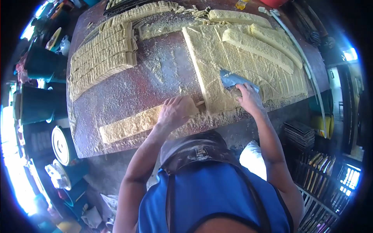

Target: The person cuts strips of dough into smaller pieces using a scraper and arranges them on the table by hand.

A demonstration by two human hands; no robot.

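Observation:
A wide pale-yellow crumbly slab (217,50) covers the right part of the table, with long thick strips (260,50) lying on it. My right hand (250,99) is closed on a grey flat metal blade (233,79), which rests on the slab. Crumbs lie along the blade. My left hand (175,110) lies over the right end of a long separate strip (132,124) near the table's front edge, its fingers bent and pressed together around it. A thin stick-like piece (199,103) shows beside that hand, close to the slab's left edge.
Rows of small cut pieces (103,52) stand at the table's left and back. A pale tube (307,66) runs along the right edge of the table (87,138). A lidded white bucket (61,145) is at lower left; stacked dark trays (299,134) are at right.

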